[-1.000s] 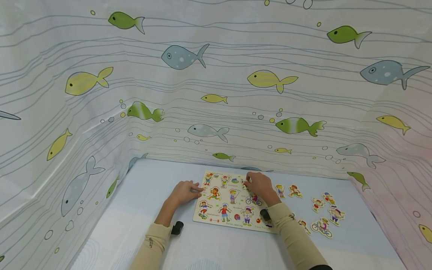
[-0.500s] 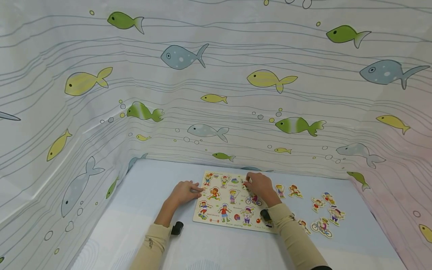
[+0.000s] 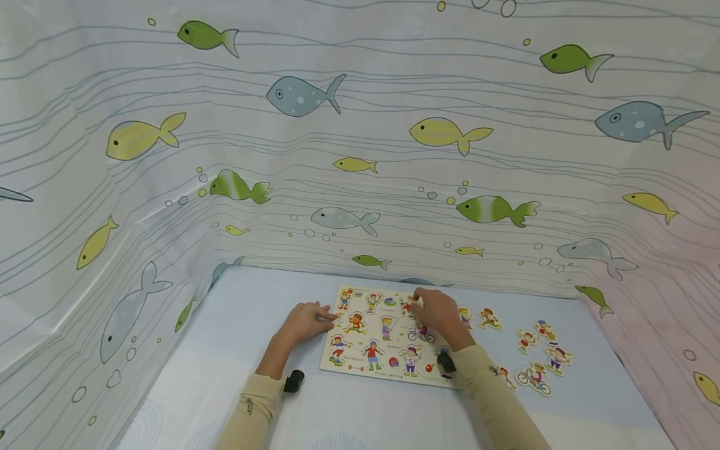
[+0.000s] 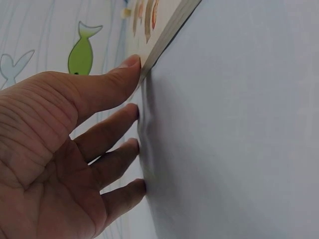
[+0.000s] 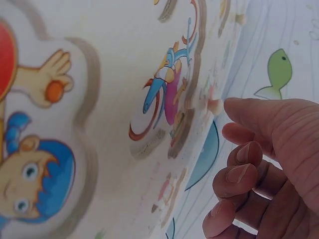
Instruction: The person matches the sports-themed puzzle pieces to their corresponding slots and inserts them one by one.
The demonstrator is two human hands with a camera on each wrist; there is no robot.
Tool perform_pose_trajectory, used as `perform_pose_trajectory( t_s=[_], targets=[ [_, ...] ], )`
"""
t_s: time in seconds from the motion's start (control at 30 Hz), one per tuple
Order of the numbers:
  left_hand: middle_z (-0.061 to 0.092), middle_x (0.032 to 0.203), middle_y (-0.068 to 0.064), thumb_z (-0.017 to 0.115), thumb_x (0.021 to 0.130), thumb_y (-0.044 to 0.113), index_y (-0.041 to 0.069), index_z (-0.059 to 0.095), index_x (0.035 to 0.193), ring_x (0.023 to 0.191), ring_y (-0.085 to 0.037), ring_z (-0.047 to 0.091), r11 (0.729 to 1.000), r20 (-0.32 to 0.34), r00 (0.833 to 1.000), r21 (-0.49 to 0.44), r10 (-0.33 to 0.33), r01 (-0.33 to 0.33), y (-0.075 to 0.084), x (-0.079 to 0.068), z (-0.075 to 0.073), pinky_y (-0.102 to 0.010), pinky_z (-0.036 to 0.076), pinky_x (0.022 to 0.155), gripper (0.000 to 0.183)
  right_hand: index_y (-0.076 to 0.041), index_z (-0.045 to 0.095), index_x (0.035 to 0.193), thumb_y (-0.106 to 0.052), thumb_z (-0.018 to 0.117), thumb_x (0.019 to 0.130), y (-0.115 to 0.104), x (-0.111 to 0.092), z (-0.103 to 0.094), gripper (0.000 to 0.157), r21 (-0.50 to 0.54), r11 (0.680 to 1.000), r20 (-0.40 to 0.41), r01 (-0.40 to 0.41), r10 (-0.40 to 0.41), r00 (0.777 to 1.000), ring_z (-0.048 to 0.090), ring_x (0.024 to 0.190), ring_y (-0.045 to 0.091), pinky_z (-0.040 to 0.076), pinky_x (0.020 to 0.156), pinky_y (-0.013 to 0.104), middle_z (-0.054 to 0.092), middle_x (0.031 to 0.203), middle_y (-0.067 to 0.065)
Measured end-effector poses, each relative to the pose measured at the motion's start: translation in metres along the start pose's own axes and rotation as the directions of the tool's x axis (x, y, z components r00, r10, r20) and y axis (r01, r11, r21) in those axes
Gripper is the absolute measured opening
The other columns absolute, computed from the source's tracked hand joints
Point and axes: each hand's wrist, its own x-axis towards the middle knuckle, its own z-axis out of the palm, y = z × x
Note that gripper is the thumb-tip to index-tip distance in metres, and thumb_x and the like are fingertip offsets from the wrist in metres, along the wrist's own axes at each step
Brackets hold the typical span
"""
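A pale puzzle board (image 3: pixel 372 325), printed and cut with sports figures, lies on the table. My left hand (image 3: pixel 306 322) rests at its left edge; in the left wrist view the thumb (image 4: pixel 130 63) touches the board's edge and the spread fingers (image 4: pixel 127 149) meet the tabletop. My right hand (image 3: pixel 440 310) is over the upper right corner, beside a small soccer-player piece (image 3: pixel 407 306). In the right wrist view the thumb (image 5: pixel 239 107) comes right up to a small rounded bump (image 5: pixel 215 106) at the board, and the loosely bent fingers have nothing between them.
Loose figure pieces lie right of the board: a runner (image 3: pixel 490 319), a cyclist (image 3: pixel 534 378), a baseball player (image 3: pixel 557 360) and several others. A fish-printed sheet (image 3: pixel 360 187) walls the table at the back and sides.
My right hand has shifted slightly right and its fingers have come away from the soccer-player piece, which shows more now. The left hand stays in place.
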Motion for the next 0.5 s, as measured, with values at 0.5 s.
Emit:
perform_pose_trajectory(
  t_s=[0.5],
  targets=[
    [0.062, 0.131, -0.007, 0.078, 0.085, 0.024, 0.017, 0.077, 0.108, 0.135, -0.036, 0.044, 1.0, 0.001, 1.0, 0.008, -0.015, 0.015, 0.003, -0.003, -0.001, -0.053, 0.028, 0.114, 0.024, -0.014, 0.067, 0.11, -0.032, 0.07, 0.093, 0.0, -0.02, -0.014, 0.025, 0.005, 1.0, -0.05, 0.004, -0.004, 0.999, 0.045, 0.051, 0.013, 0.033, 0.041, 0.027, 0.053, 0.063, -0.006]
  ],
)
